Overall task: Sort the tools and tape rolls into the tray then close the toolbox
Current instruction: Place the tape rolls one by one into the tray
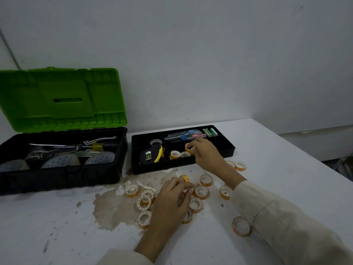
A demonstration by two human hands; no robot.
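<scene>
A black tray (227,150) sits right of the open toolbox (63,176), whose green lid (63,96) stands up. My right hand (205,152) pinches a small orange-and-white tape roll (189,149) over the tray's front compartment, where two rolls (175,155) lie. My left hand (172,197) rests among several loose tape rolls (201,192) on the table and pinches one roll (185,178) at its fingertips. The tray also holds a yellow-black tape measure (150,154) and pens (183,137).
The toolbox holds a screwdriver (99,146), pliers and large tape rolls. A brown stain (114,205) spreads across the white table. More small rolls lie at the right (240,165) and near my right sleeve (241,226). The table's edge runs along the right.
</scene>
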